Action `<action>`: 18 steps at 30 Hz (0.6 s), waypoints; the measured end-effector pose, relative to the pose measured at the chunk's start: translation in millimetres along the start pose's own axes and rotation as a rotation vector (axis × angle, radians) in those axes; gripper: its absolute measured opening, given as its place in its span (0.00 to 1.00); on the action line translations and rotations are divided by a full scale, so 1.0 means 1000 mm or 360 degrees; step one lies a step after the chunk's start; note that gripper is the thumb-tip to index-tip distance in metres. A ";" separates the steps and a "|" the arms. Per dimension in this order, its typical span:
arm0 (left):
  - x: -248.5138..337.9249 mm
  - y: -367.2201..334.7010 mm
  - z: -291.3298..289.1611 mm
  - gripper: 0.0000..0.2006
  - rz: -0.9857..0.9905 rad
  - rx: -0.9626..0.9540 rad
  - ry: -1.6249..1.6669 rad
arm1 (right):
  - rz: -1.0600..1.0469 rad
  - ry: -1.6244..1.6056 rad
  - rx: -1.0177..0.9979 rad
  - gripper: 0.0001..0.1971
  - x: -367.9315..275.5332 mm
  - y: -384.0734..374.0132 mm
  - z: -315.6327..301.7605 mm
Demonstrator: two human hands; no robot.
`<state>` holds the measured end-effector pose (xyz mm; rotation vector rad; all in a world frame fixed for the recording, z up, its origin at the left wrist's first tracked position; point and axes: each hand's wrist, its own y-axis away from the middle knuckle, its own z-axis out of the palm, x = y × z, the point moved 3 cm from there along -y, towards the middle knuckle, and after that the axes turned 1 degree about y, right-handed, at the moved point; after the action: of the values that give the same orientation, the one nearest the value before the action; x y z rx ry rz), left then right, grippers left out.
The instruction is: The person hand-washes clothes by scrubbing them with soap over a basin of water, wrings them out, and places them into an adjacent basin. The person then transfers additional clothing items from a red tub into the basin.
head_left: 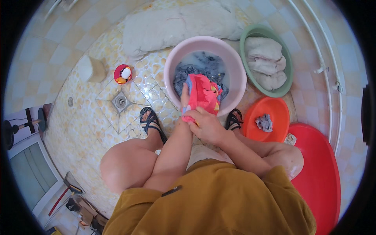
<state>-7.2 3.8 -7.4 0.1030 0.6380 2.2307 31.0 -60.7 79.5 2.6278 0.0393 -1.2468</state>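
2 hands work a red patterned cloth (203, 92) over the near side of a pink basin (171, 70).
The step in hand looks like hand-washing; the next move likely calls for a firm hold above the water. The right hand (209, 126) has its fingers clamped on the cloth's near end; the left hand (184, 96) is partly covered, so I cannot tell its fingers' state. Dark cloth (181, 78) soaks inside the rim. A green basin (290, 78) and orange basin (254, 113) crowd the right; more room lies left, toward the floor drain (121, 102).
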 end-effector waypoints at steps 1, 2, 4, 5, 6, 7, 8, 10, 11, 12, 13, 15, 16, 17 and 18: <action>0.009 -0.001 0.002 0.32 0.0036 -0.0117 -0.0054 | -0.0015 -0.0001 -0.0012 0.13 0.000 -0.003 -0.004; 0.012 0.002 0.010 0.34 0.0053 -0.0226 -0.0110 | -0.0010 -0.0257 -0.0166 0.13 0.004 -0.005 -0.011; 0.013 0.010 0.018 0.35 0.0095 -0.0199 -0.0140 | -0.0016 -0.0517 -0.0322 0.13 0.016 -0.010 -0.023; 0.013 0.007 0.017 0.33 0.0120 -0.0227 -0.0093 | 0.0181 -0.0760 -0.0257 0.14 0.033 -0.012 -0.030; 0.012 0.004 0.016 0.32 0.0144 -0.0255 -0.0047 | 0.0376 -0.1002 -0.0189 0.14 0.045 -0.017 -0.035; 0.009 -0.001 0.012 0.32 0.0128 -0.0253 -0.0049 | 0.0386 -0.1005 -0.0176 0.14 0.051 -0.028 -0.038; 0.006 -0.004 0.008 0.30 0.0083 -0.0233 0.0077 | 0.0260 -0.0930 0.0342 0.13 0.053 -0.043 -0.049; -0.001 -0.007 0.005 0.27 0.0024 -0.0195 0.0212 | 0.0138 -0.0835 0.0869 0.13 0.049 -0.053 -0.047; -0.005 -0.007 0.005 0.27 0.0028 -0.0170 0.0179 | -0.0410 -0.0161 0.0535 0.12 0.031 -0.059 -0.030; -0.011 -0.008 0.003 0.26 0.0041 -0.0133 0.0141 | -0.0925 0.0520 0.0166 0.12 0.023 -0.059 -0.012; -0.017 -0.006 0.001 0.26 0.0067 -0.0093 0.0096 | -0.0915 0.0520 0.0174 0.12 0.031 -0.062 -0.010; -0.025 -0.002 0.002 0.25 0.0095 -0.0005 0.0026 | -0.0898 0.0971 0.0121 0.12 0.058 -0.087 -0.015; -0.025 0.001 0.004 0.24 0.0078 0.0030 -0.0002 | -0.0881 0.0957 0.0114 0.12 0.060 -0.093 -0.017; -0.022 -0.002 0.011 0.24 0.0029 0.0009 -0.0022 | -0.0421 0.0758 0.0239 0.12 0.069 -0.108 -0.029; -0.024 0.001 0.012 0.23 -0.0009 0.0023 0.0021 | 0.0036 0.0551 0.0360 0.12 0.076 -0.114 -0.036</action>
<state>11.1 -9.3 6.4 0.0937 0.6608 2.2235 92.9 52.3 21.1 3.0005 -0.0768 -0.8176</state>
